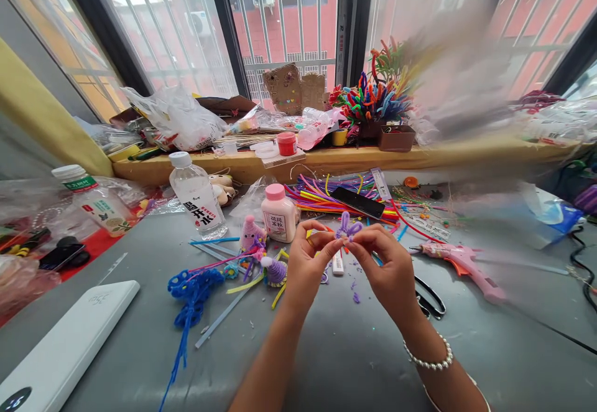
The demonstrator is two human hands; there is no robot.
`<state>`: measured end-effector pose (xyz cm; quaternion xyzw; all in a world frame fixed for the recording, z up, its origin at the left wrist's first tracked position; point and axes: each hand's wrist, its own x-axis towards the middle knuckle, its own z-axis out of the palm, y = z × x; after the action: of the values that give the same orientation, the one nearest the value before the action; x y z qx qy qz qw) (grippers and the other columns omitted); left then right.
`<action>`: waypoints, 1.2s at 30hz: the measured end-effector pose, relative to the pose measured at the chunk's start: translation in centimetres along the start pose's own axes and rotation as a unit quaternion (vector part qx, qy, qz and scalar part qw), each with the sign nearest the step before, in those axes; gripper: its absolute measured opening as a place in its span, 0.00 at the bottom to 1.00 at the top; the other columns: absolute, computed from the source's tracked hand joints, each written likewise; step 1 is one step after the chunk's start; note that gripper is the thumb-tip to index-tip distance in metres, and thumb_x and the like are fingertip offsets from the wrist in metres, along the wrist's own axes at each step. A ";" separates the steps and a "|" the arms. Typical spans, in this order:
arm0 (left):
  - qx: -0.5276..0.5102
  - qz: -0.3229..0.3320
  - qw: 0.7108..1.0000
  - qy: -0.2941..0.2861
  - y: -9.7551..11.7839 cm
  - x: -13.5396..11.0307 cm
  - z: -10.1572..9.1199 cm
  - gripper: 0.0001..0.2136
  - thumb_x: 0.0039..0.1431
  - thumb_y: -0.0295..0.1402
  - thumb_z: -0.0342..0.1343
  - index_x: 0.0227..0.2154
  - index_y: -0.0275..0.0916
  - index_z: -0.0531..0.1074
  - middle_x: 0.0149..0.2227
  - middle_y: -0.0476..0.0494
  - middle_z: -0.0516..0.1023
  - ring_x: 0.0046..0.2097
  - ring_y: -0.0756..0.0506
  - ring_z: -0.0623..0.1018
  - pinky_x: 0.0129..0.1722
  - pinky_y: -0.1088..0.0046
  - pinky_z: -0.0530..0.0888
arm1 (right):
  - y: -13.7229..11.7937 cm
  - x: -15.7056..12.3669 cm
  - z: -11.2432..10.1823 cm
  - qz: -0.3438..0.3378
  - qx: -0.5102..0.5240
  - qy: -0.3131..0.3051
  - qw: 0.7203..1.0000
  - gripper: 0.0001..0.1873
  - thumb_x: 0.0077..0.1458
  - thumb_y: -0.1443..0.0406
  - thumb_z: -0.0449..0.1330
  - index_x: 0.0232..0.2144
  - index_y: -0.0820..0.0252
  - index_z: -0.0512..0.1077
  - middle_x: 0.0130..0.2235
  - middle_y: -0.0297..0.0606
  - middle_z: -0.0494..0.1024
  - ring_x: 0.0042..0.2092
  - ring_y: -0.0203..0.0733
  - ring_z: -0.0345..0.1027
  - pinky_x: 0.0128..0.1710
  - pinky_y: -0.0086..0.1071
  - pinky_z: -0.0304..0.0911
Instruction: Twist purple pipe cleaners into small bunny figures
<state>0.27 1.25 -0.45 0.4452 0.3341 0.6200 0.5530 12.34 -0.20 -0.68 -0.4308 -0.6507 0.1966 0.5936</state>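
Between my two hands, above the middle of the grey table, is a looped purple pipe cleaner (346,225). My left hand (311,256) pinches its lower end from the left between thumb and forefinger. From the other side, the thumb and fingers of my right hand (381,256) close on the same spot. Purple fluff bits (356,297) lie on the table below. Left of my left hand are a small purple-and-white figure (275,271), a pink figure (253,234) and a bundle of blue pipe cleaners (193,294). Black-handled scissors (431,297) lie beside my right wrist.
A pink glue gun (461,262) lies at the right with its cord. Behind my hands are a pink-capped jar (278,213), a water bottle (198,197), a phone (358,203) and loose pipe cleaners (317,195). A white power bank (74,343) rests at the left.
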 end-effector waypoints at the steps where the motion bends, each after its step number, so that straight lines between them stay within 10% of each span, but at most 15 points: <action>1: 0.018 0.006 1.000 0.001 0.0 0.0 -0.1 0.15 0.43 0.29 0.62 0.30 0.40 0.61 0.23 0.55 0.73 0.29 0.53 0.73 0.33 0.78 0.67 | 0.0 0.0 0.0 0.012 0.005 0.000 1.000 0.05 0.52 0.65 0.57 0.25 0.57 0.66 0.27 0.33 0.66 0.27 0.35 0.59 0.26 0.30 0.58; 10: 0.004 0.006 1.000 0.017 -0.1 0.1 0.1 0.13 0.42 0.28 0.62 0.29 0.39 0.63 0.24 0.54 0.71 0.30 0.53 0.74 0.34 0.78 0.69 | 0.9 0.7 0.1 0.167 0.133 -0.029 0.977 0.14 0.44 0.59 0.62 0.34 0.57 0.65 0.31 0.34 0.68 0.29 0.35 0.61 0.25 0.28 0.60; 36: 0.033 -0.044 0.997 -0.050 -0.1 -0.2 0.0 0.08 0.44 0.32 0.61 0.30 0.37 0.71 0.26 0.49 0.77 0.30 0.49 0.77 0.32 0.75 0.70 | 1.2 1.0 -0.3 0.256 0.265 -0.086 0.926 0.12 0.39 0.60 0.65 0.27 0.59 0.69 0.26 0.32 0.70 0.27 0.34 0.60 0.26 0.29 0.58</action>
<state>0.33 1.08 -0.54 0.4785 0.3460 0.5605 0.5807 13.04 1.13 -0.93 -0.3910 -0.4912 0.5433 0.5574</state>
